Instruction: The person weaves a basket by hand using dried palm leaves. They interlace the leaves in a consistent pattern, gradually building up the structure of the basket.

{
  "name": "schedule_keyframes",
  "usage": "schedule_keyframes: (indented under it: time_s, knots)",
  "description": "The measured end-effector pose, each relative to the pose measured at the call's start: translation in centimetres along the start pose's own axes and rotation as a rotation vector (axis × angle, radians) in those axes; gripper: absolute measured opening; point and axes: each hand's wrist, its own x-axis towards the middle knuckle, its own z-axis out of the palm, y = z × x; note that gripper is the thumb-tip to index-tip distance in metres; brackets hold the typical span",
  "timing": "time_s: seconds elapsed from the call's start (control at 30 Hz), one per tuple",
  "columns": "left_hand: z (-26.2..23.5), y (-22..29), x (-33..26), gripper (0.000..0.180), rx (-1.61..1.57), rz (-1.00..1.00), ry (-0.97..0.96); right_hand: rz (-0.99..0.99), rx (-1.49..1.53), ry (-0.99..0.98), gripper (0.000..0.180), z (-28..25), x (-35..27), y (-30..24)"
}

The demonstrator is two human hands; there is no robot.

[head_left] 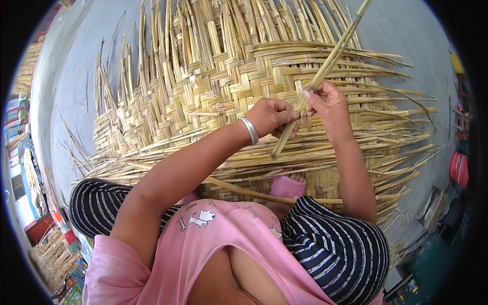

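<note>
- Head view here, looking down at both bare hands working on a straw-coloured long strip, held on a slant above a big woven mat.
- Left hand is closed in a pinch around the strip's lower part, with a silvery bracelet on that wrist.
- Right hand grips the same strip just above the left one, thumb and fingers curled onto it. The two hands are pretty much side by side.
- Strip's lower end points down toward the person, over a bunch of loose strips lying crosswise; can't tell if it touches them. Its other end runs up to the top edge of the view. Might be a few layers together, can't tell.
- Mat's lying on a grey floor, tight zigzag weave in the middle, long unwoven ends poking out at the far side and the right.
- Person's in a pink top and black-and-white striped trousers, with pink mesh footwear by the mat's near part.
- Off to the right there's a red round thing, too small to identify.
</note>
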Motion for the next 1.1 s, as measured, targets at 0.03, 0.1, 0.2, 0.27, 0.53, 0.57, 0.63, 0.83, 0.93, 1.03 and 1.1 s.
schedule_keyframes:
  time_s: [0.03,0.1,0.2,0.27,0.53,0.57,0.63,0.83,0.93,1.03,1.1]
  knots:
    - [0.0,-0.1,0.0,0.022,0.006,0.006,0.006,-0.035,-0.01,0.037,0.009,0.0,0.4,-0.2]
    - [-0.4,-0.3,0.0,0.02,0.101,0.026,-0.023,-0.094,-0.013,0.091,0.008,0.1,0.9,-1.0]
    - [-1.3,-1.2,0.1,0.018,0.1,0.042,-0.022,-0.149,-0.009,0.106,0.009,-0.2,1.9,-1.7]
    - [-2.2,-1.3,-0.2,0.017,0.086,0.066,-0.011,-0.083,-0.008,0.06,0.009,1.0,1.7,-1.9]
    - [-3.1,0.6,-1.8,0.017,0.104,0.108,0.049,0.106,-0.128,-0.165,0.011,3.5,0.0,-0.8]
    - [-3.4,1.1,-2.1,0.016,0.14,0.129,0.042,0.078,-0.152,-0.156,0.011,4.0,0.2,-1.5]
    - [-4.4,2.3,-2.6,0.016,0.22,0.169,0.024,0.004,-0.151,-0.138,0.012,5.2,0.5,-2.8]
    - [-7.4,8.7,-7.0,0.015,0.473,0.274,0.023,-0.135,-0.154,-0.145,0.017,9.1,1.0,-8.1]
    - [-8.7,12.5,-10.8,0.017,0.58,0.317,0.038,-0.11,-0.303,-0.24,0.02,12.1,2.0,-12.6]
    - [-10.5,14.6,-13.6,0.02,0.538,0.363,0.081,-0.163,-0.373,-0.343,0.022,14.9,3.7,-15.3]
    - [-12.6,15.0,-16.1,0.024,0.549,0.389,0.166,-0.191,-0.363,-0.41,0.021,17.8,4.7,-16.7]
